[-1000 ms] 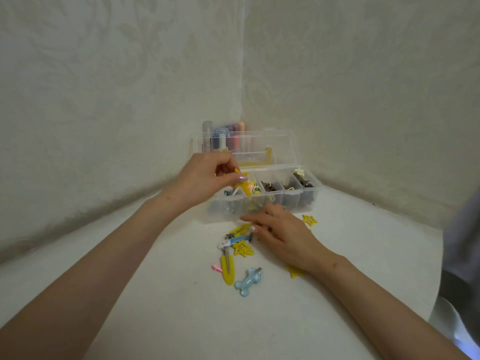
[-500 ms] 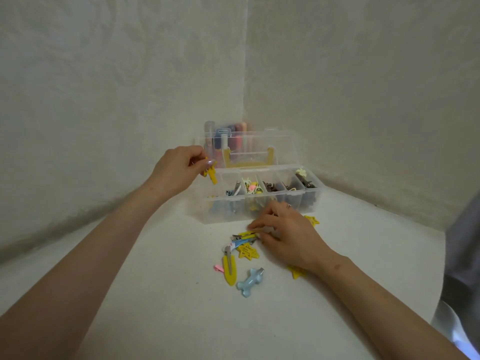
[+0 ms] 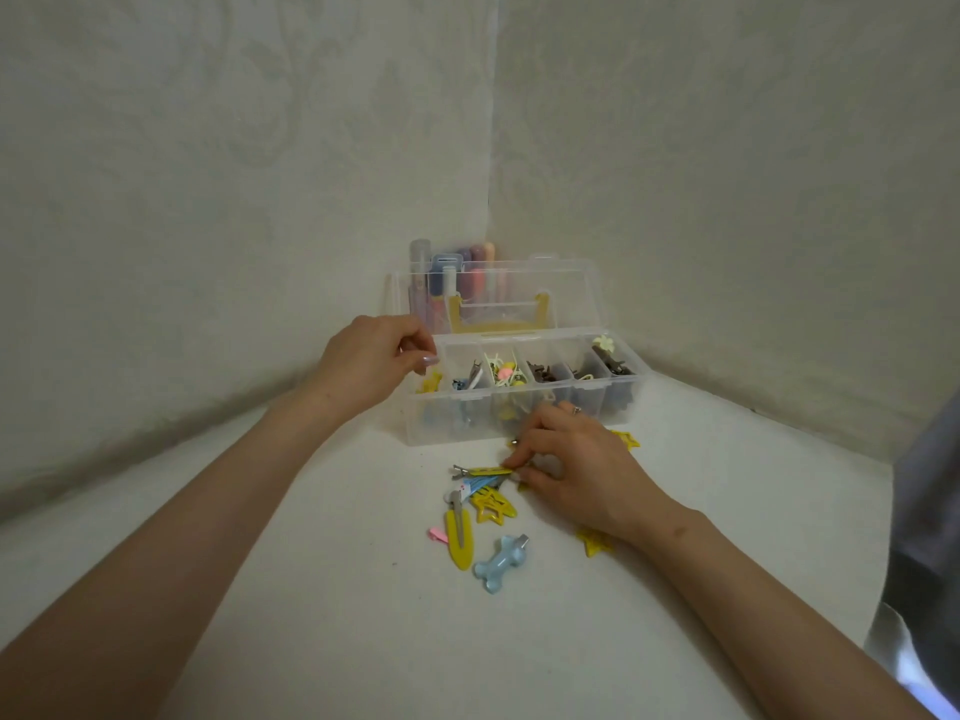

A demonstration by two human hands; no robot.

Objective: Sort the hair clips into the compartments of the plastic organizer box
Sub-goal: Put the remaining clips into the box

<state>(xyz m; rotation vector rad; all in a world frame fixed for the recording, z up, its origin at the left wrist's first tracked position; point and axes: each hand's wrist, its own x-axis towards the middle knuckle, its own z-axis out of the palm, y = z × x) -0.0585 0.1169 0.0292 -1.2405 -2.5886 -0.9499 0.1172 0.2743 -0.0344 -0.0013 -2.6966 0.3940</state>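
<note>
The clear organizer box [image 3: 447, 431] stands open in the corner, its compartments holding several clips. My left hand [image 3: 371, 361] hovers at the box's left end and pinches a small yellow clip [image 3: 430, 383], which hangs at the leftmost compartment. In front of the box, my right hand [image 3: 576, 472] rests on the table and pinches one end of a long yellow clip [image 3: 480, 469]. Loose clips lie under and beside that one: a blue clip [image 3: 485, 481], a yellow star [image 3: 491, 507], a yellow snap clip [image 3: 460, 543], a tiny pink clip [image 3: 437, 535] and a light-blue bone-shaped clip [image 3: 501, 563].
Two more yellow stars lie by my right wrist [image 3: 592, 544] and near the box's front right [image 3: 627, 440]. The raised lid [image 3: 571, 283] stands behind the compartments, with coloured tubes [image 3: 452, 267] behind it. Walls close in on both sides. Grey fabric [image 3: 924, 511] fills the right edge.
My left hand carried the small yellow clip from above the middle compartments to the left end and lowered it there. My right hand's fingers closed on the long yellow clip.
</note>
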